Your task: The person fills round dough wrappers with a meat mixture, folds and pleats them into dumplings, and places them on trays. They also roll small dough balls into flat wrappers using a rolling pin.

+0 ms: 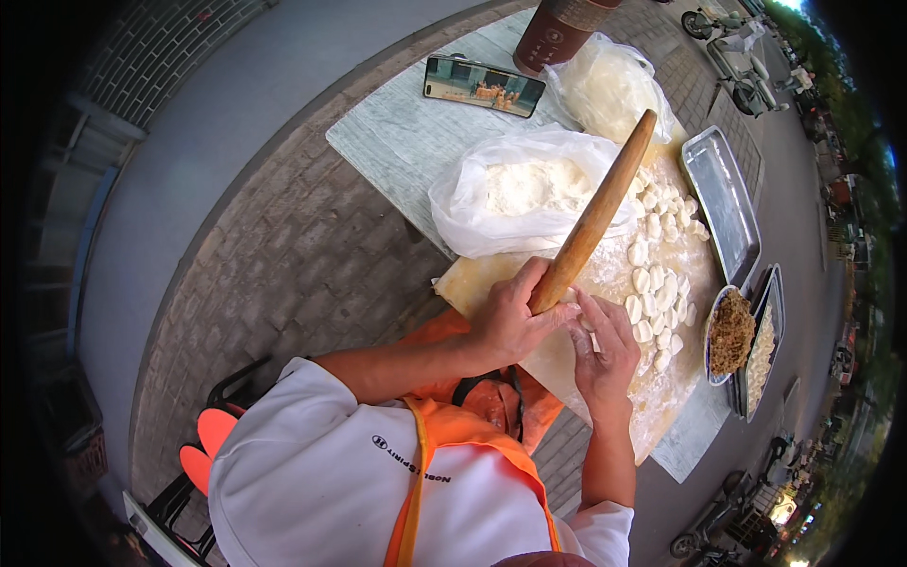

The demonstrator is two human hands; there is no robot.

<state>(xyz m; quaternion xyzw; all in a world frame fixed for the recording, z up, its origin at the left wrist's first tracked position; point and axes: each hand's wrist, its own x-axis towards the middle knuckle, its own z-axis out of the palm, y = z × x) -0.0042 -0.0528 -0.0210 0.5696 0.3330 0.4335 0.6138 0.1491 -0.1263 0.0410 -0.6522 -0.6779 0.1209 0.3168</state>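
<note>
A tapered wooden rolling pin [595, 212] slants up and away over the board, its near end in the grip of my left hand [506, 312]. Close beside it, my right hand [606, 347] has curled, floury fingers touching the left thumb area. Pale dough shows between the fingers, but whether they hold it or it lies on the board is unclear. Both hands are above a floured dough board [680, 404]. Just right of them lie several small flattened dough pieces [662, 301], with more rounded lumps [666, 205] farther back.
An open plastic bag of flour [538, 188] sits behind the left hand. Beyond are a bagged dough mass [602, 88], a propped phone [484, 85] and a brown container [560, 35]. A metal tray [723, 202], a bowl of filling [731, 333] and stacked trays [764, 354] line the right side.
</note>
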